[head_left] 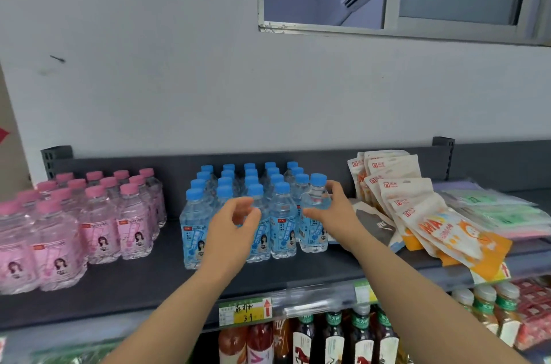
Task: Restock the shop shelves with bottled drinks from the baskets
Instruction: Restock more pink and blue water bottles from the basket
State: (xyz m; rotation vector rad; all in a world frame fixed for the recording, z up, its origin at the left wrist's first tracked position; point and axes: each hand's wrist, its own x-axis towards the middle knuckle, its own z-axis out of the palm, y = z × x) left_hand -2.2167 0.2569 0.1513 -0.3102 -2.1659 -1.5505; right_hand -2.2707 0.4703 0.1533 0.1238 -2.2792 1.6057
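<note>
Several blue-capped clear bottles [280, 214] stand in rows on the dark top shelf [149, 277]. My right hand [334, 211] grips one blue-capped bottle [314, 208] at the right end of the front row, standing upright on the shelf. My left hand [235, 220] hovers in front of the front row with fingers curled and apart, holding nothing. To the left stand several pink-capped bottles [98, 214] in rows. No basket is in view.
Snack pouches [417, 208] lean in a stack right of the blue bottles, with flat green and pink packets [501, 208] beyond. A yellow price tag [244, 311] sits on the shelf edge. Dark drink bottles [334, 337] fill the shelf below. Bare shelf lies between the pink and blue groups.
</note>
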